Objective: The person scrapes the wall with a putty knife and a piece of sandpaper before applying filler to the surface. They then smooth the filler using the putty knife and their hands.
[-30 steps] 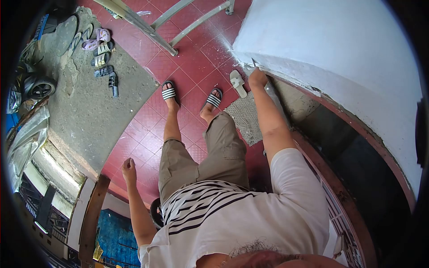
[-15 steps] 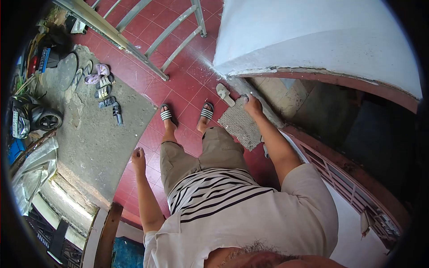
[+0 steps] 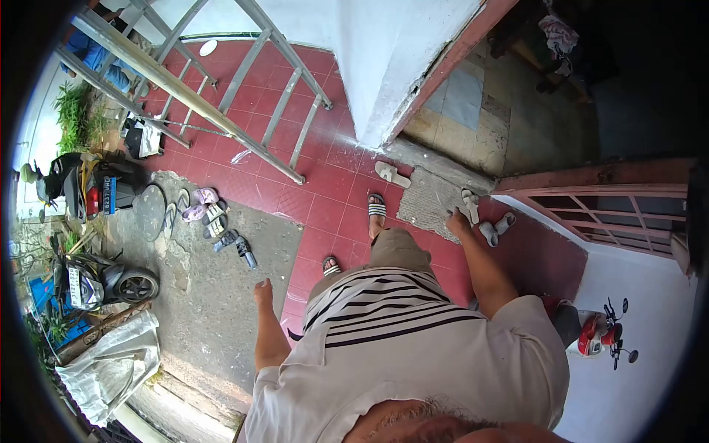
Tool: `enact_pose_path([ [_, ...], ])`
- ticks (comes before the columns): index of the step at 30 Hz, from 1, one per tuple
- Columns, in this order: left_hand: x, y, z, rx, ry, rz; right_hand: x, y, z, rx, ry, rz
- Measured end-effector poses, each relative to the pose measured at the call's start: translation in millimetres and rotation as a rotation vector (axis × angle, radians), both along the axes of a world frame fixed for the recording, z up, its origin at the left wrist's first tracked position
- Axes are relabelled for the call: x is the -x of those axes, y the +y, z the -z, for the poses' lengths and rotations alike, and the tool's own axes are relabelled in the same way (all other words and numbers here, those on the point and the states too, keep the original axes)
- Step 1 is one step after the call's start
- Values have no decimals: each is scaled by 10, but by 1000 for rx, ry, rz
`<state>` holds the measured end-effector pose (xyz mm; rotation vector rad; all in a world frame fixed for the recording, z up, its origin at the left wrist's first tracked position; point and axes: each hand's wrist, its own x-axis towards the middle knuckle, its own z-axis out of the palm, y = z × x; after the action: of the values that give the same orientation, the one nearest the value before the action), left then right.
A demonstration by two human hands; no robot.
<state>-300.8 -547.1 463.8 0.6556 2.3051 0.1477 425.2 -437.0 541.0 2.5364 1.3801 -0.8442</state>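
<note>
I stand on a red tiled floor (image 3: 325,214) in striped slides (image 3: 377,207). My right hand (image 3: 457,220) hangs over the edge of a grey doormat (image 3: 427,198), fingers curled, close to a pair of white sandals (image 3: 470,206). Whether it holds anything is not visible. Down by my side, my left hand (image 3: 263,289) is loosely closed and holds nothing, above the edge where the red tiles meet grey concrete (image 3: 207,295).
A metal ladder (image 3: 244,96) slants across the tiles at the upper left. A white wall corner (image 3: 399,59) and an open doorway (image 3: 473,111) lie ahead, a pink grille door (image 3: 605,214) to the right. Several sandals (image 3: 214,219) and two scooters (image 3: 103,280) sit on the left. A small toy scooter (image 3: 598,332) stands at the right.
My right hand has come away from the base of the white wall and dropped to my side. The view has swung up and left, and I have stepped back from the wall.
</note>
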Motion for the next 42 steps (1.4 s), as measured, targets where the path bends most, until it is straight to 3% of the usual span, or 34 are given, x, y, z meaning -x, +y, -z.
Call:
enact_pose_path([
  [2, 115, 101, -73, -80, -12, 46, -59, -796, 316, -63, -61, 54],
  [4, 191, 156, -144, -163, -29, 91, 183, -1409, 114, -11, -10, 176],
  [7, 249, 88, -311, -203, 34, 187, 430, -2405, 184, 2, 45, 185],
  [9, 301, -46, -434, -118, -3, 305, 661, -2886, 145, 11, 15, 207],
  [11, 535, -324, 174, -95, 56, 194, 846, -3182, 54, 4, -7, 262],
  [12, 545, -421, 138, -52, 26, 220, 859, -3326, 50, -14, 23, 219],
  [19, 582, -864, 67, 74, -31, 302, 809, -3426, -138, -126, 65, 207],
  [24, 342, -982, 23, -27, 22, 273, 886, -3100, -703, -140, 115, 244],
  [28, 119, -1049, -163, -40, -12, 317, 887, -3026, -829, -170, 147, 235],
  [31, 71, -1141, -32, -5, -57, 290, 840, -3189, -727, -226, 190, 218],
  [37, -7, -1361, -139, -45, -76, 362, 438, -3902, -4, -180, 145, 87],
  [42, 29, -1485, -166, 4, -69, 272, 292, -4281, 45, 7, 142, 252],
])
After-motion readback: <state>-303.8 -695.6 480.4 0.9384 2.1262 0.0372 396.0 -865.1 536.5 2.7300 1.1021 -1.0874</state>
